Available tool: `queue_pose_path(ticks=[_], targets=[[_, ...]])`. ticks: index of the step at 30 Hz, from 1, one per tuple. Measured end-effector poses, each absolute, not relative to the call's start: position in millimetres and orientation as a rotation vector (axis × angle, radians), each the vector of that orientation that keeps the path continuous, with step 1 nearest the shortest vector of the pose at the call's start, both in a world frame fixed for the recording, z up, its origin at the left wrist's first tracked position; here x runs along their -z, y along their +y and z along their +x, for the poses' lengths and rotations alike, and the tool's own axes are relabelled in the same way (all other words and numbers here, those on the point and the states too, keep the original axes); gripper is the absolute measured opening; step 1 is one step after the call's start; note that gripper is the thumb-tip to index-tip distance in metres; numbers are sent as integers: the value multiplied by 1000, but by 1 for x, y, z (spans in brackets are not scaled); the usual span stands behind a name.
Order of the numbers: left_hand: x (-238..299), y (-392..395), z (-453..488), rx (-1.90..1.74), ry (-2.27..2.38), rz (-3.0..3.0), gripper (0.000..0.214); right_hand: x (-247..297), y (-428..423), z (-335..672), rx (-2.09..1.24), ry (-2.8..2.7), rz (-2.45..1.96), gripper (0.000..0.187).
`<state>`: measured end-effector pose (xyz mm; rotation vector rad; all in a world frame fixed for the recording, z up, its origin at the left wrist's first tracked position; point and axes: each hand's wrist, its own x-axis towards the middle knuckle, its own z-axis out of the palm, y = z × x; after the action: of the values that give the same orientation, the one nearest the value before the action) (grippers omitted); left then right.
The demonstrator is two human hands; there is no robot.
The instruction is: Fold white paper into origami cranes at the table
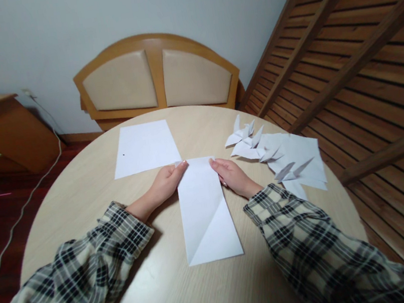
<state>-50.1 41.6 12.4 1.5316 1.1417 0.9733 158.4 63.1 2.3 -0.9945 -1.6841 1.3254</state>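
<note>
A white sheet of paper [203, 207], folded into a long upright rectangle, is in front of me with a diagonal crease across its lower part. My left hand [170, 180] pinches its upper left corner, thumb on top. At the upper right corner my right hand [233, 174] grips the same paper between thumb and fingers. Beyond my left hand lies a flat white sheet [146, 147] with a small dark dot. To the right, several folded paper cranes [249, 147] sit in a row, some of them over more white sheets [303, 156].
All this rests on a round light wood table [92, 178]. Behind it stands a wooden headboard [156, 77] with padded panels. A slatted wooden panel [355, 57] slopes along the right. At the left are a wooden desk [1, 131] and a white cable [24, 206] on the floor.
</note>
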Motion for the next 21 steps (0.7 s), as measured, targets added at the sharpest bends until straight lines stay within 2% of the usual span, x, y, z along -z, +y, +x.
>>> queue_pose_path(ticks=[7,15,18,21], targets=[[-3,52,-55,-1304,1284,1388,53,4,66,160,-1330,-1744,-965,48],[4,59,-59,-1448,1315,1256,48,6,70,160,-1205,-1830,-996,51],[1,57,-57,-1393,1151,1217,40,6,71,160,-1172,-1808,-992,49],[-4,51,-54,-1192,1060,1268,35,5,69,160,-1250,-1742,-982,47]])
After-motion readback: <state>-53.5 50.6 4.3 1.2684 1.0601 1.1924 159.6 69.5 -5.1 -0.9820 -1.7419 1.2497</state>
